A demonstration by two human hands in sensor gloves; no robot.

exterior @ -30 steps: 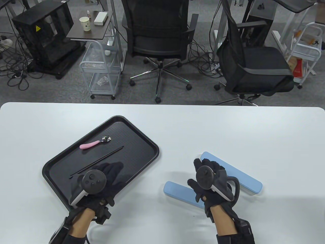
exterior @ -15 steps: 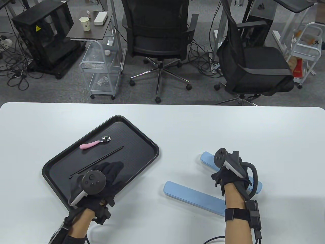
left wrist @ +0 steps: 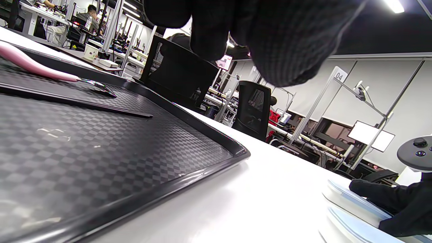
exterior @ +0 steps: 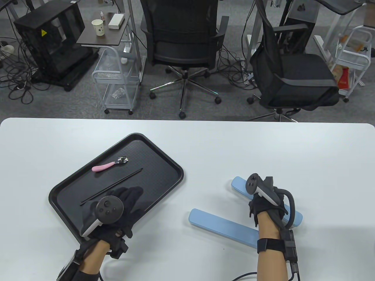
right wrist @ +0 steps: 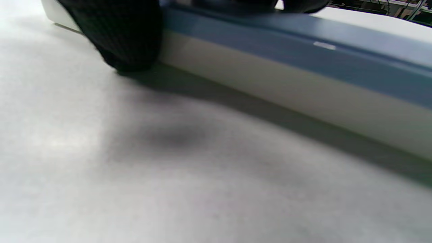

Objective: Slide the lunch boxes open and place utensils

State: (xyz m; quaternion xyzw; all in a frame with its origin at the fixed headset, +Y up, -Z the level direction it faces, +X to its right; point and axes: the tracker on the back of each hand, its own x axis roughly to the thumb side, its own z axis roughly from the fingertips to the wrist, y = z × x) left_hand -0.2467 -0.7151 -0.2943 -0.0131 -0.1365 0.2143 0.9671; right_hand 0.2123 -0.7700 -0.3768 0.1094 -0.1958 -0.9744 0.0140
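Two long light-blue lunch boxes lie on the white table. My right hand (exterior: 263, 199) grips the far box (exterior: 238, 183) across its width. In the right wrist view my thumb (right wrist: 125, 37) presses its pale side wall (right wrist: 303, 84), and fingers lie on the blue lid. The near box (exterior: 222, 226) lies untouched, and both lids look closed. My left hand (exterior: 123, 205) rests flat and empty on the black tray (exterior: 164, 175). A pink-handled spoon (exterior: 102, 167) and black chopsticks (exterior: 117, 183) lie on the tray beyond it.
The table's far edge (exterior: 187, 119) borders a floor with two office chairs (exterior: 184, 44) and a small cart (exterior: 117, 85). In the left wrist view the tray rim (left wrist: 202, 168) is close, with the boxes (left wrist: 351, 206) to the right.
My right hand moved from above the near box to the far box, turned onto its side and took hold of it. My left hand, the tray and the utensils have not moved.
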